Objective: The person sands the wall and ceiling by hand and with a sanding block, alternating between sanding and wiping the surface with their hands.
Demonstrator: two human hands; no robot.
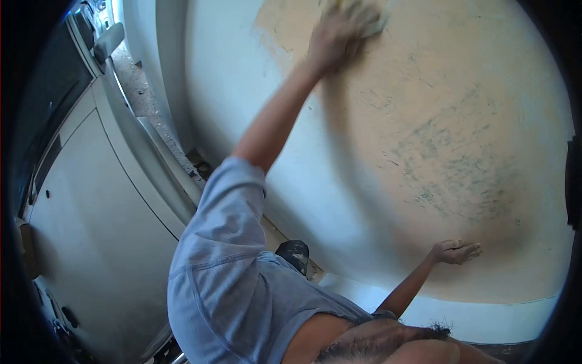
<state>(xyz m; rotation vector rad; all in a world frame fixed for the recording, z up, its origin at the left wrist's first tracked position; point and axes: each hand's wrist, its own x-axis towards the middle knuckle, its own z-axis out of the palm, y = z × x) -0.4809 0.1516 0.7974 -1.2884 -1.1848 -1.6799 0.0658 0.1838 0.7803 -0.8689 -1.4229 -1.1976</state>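
My left hand (345,33) is raised against the wall (424,79), its fingers closed over a pale flat pad (379,24). Most of that pad is hidden under the fingers, and its kind does not show. Around it the wall has a large tan patch with dark scuff marks (467,167). Lower down, my right hand (458,252) is held out close to the patch's lower edge. Its fingers are stretched and slightly curved, with a pale, dusty look, and nothing lies in the palm.
A light-coloured vehicle (103,182) with a side mirror (109,41) stands close on the left. Between it and the wall runs a narrow strip of rough ground (145,91). A dark, paint-spotted shoe (294,252) shows beyond my blue shirt (224,261).
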